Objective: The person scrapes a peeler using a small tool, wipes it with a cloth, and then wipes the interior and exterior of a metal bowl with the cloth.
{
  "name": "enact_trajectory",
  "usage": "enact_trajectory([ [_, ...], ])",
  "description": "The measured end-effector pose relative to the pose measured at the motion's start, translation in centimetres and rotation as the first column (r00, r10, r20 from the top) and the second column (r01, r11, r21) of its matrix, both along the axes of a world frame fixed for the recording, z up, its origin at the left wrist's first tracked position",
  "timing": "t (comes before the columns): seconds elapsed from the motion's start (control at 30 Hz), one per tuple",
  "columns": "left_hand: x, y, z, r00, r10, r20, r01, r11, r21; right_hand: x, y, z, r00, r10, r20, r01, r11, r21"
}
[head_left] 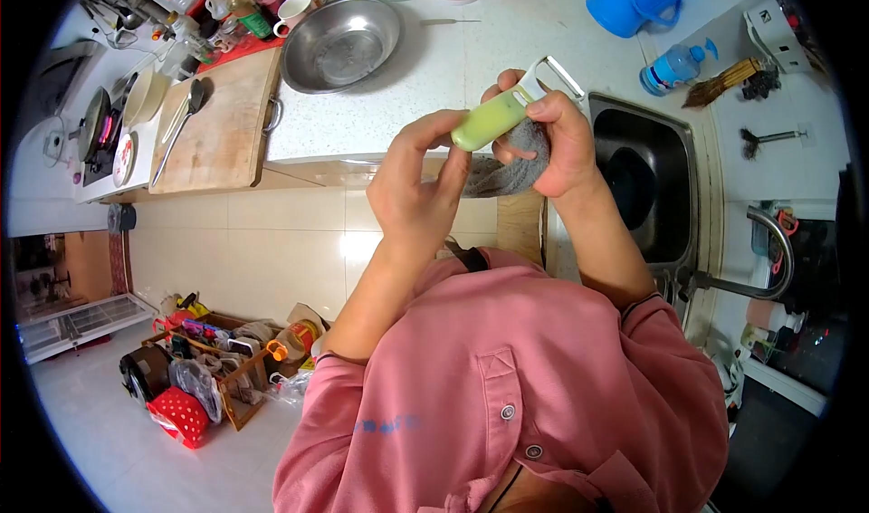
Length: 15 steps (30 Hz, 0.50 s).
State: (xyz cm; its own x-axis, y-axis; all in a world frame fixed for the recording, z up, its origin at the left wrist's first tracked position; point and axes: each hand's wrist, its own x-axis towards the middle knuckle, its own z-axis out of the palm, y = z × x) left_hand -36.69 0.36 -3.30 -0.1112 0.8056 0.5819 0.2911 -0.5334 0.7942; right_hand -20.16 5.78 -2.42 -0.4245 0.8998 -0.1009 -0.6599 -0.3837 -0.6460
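One peeler [491, 121] between left grip [412, 173] and right [567, 142]

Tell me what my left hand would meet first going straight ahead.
Your left hand would first meet the rounded, pale green, plastic-looking peeler handle, which it seems to be touching; depth beyond is unclear.

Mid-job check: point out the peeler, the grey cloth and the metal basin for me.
Peeler [490, 123]: head view, on its green handle.
Grey cloth [505, 178]: head view, on its lower fold.
Metal basin [344, 56]: head view, on its bare inner bottom.
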Motion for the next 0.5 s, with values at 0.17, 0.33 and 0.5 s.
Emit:
enact_trajectory([
  [0.17, 0.06, -0.12, -0.07, 0.999, -0.019, 0.041, 0.021, 0.998, -0.051, 0.37, 0.05, 0.03, 0.998, 0.004, 0.061, -0.014, 0.986, 0.167],
  [0.33, 0.15, -0.28, -0.38, 0.998, 0.014, 0.069, -0.007, 0.996, -0.094, 0.61, 0.04, 0.14, 0.993, -0.025, 0.117, 0.001, 0.979, 0.203],
  [0.5, 0.73, 0.05, -0.32, 0.992, 0.069, 0.102, -0.065, 0.997, -0.047, 0.51, -0.02, -0.41, 0.998, -0.023, 0.064, 0.014, 0.991, 0.132],
])
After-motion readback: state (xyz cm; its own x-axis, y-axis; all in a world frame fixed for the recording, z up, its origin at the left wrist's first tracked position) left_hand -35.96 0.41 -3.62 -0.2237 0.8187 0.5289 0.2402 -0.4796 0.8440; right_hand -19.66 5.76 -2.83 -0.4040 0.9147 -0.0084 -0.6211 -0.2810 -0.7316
